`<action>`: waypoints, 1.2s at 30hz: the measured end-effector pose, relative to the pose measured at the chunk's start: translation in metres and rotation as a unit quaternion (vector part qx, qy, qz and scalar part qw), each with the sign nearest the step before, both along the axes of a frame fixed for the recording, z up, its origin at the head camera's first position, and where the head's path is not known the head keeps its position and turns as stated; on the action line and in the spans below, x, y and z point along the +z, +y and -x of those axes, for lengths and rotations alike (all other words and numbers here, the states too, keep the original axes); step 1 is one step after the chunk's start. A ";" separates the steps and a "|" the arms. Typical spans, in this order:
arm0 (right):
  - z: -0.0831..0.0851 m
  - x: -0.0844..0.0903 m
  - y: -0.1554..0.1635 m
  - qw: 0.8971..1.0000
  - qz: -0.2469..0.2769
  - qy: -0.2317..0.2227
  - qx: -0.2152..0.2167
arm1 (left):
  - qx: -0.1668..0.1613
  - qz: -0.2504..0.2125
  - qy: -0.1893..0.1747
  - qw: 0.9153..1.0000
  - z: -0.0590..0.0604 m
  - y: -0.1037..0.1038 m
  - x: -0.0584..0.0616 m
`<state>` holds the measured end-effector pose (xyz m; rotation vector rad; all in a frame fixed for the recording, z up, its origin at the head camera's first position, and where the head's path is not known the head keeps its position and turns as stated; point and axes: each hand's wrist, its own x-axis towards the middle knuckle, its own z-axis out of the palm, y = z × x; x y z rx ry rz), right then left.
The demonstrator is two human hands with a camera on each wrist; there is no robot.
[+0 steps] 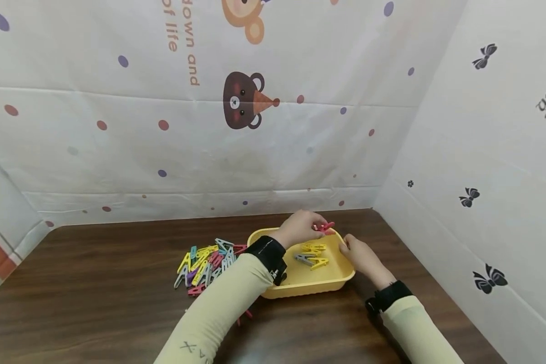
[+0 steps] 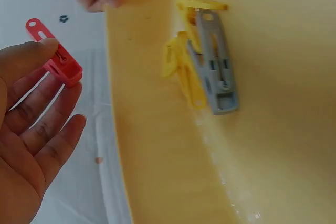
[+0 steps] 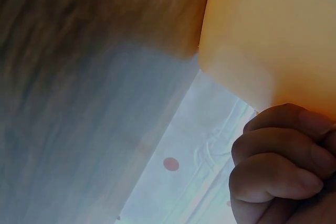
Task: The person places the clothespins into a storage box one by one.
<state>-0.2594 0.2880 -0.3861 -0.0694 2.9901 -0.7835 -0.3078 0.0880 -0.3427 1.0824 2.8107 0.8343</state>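
Observation:
My left hand (image 1: 300, 226) is over the far side of a yellow plastic tray (image 1: 307, 289). Between thumb and fingers it pinches a red clothespin (image 2: 62, 59), held above the rim. My right hand (image 1: 361, 257) grips the tray's right edge, its fingers (image 3: 278, 177) curled against the outer wall in the right wrist view. Inside the tray lie several yellow clothespins (image 1: 319, 263) and a grey clothespin (image 2: 218, 66). To the left of the tray, a pile of mixed clothespins (image 1: 201, 270) in yellow, red, grey, purple and teal is partly hidden by my left sleeve.
The dark wooden table (image 1: 95, 293) carries everything. A printed white sheet (image 1: 186, 151) covers the wall behind it, and another white covering (image 1: 441, 212) stands along the right edge. Red clothespin tips (image 1: 248, 314) show beside my left forearm near the tray's front.

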 end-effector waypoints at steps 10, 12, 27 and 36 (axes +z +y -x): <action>-0.004 -0.004 0.001 1.000 0.003 0.004 0.001 | 0.004 0.125 -0.009 0.992 -0.003 0.010 -0.033; -0.004 -0.004 0.001 1.000 0.005 0.000 -0.001 | 0.003 0.139 -0.022 0.990 -0.004 0.011 -0.037; 0.001 0.002 -0.002 1.000 0.002 -0.013 -0.006 | 0.000 0.153 -0.016 0.988 -0.002 0.011 -0.034; 0.003 0.001 -0.001 1.000 -0.004 -0.014 -0.005 | 0.015 0.122 -0.022 0.992 -0.001 0.007 -0.020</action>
